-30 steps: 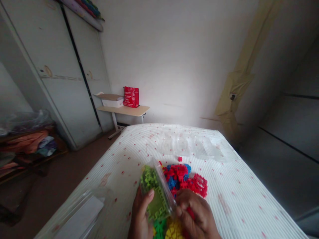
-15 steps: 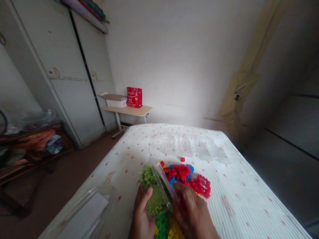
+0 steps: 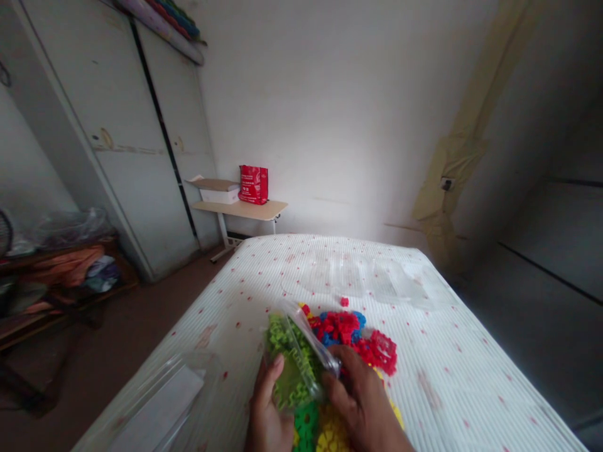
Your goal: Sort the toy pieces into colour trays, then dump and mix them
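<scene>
A clear plastic bag of light green toy pieces [image 3: 293, 364] is held upright over the bed. My left hand [image 3: 268, 414] grips its lower left side, thumb on the front. My right hand [image 3: 362, 408] pinches the bag's top edge on the right. Just behind and to the right lies a pile of red and blue interlocking pieces [image 3: 351, 336]. Under my hands lie darker green [image 3: 306, 424] and yellow pieces [image 3: 332, 436]. One small red piece [image 3: 345, 302] sits apart, farther up the bed.
The bed [image 3: 471, 389] has a white sheet with red dots. A flat clear bag [image 3: 367, 279] lies farther up it, and a clear container with a white sheet [image 3: 160, 411] lies at its near left edge. A side table with a red bag [image 3: 253, 184] stands by the wall.
My right hand has shifted from the pile beside the bag up to the bag's top edge. The bag has tilted slightly and the view has moved a little to the right.
</scene>
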A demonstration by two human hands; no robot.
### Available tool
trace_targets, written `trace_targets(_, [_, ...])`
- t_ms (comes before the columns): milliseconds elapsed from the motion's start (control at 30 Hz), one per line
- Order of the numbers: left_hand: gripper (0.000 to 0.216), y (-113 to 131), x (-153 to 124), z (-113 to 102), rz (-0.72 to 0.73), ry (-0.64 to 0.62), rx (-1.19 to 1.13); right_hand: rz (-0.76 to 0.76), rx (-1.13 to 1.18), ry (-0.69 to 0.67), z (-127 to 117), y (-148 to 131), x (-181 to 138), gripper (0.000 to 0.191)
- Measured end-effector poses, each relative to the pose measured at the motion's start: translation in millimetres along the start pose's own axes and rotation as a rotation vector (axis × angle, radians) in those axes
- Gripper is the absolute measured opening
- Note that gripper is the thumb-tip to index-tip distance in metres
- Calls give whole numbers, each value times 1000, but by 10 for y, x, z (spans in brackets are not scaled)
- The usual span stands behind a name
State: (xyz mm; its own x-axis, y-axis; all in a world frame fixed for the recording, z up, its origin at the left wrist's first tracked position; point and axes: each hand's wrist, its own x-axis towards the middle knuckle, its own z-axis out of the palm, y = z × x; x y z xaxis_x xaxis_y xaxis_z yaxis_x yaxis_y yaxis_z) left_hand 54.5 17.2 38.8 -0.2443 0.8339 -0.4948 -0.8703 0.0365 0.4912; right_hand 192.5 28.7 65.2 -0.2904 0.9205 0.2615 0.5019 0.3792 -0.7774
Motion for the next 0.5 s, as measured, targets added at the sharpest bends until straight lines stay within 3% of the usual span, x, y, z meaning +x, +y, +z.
trace_targets(167, [33,-18,-57,47,-97,25,-40,-78,90,-12,-20,-66,-4,38])
trace_targets(400, [35,-43,-77,33,-61,55,-35,57,152,58,37,91,67,33])
trace_targets(500, [32,-41,-84,51,-81,57,-50,51,85,87,27,132,71,40])
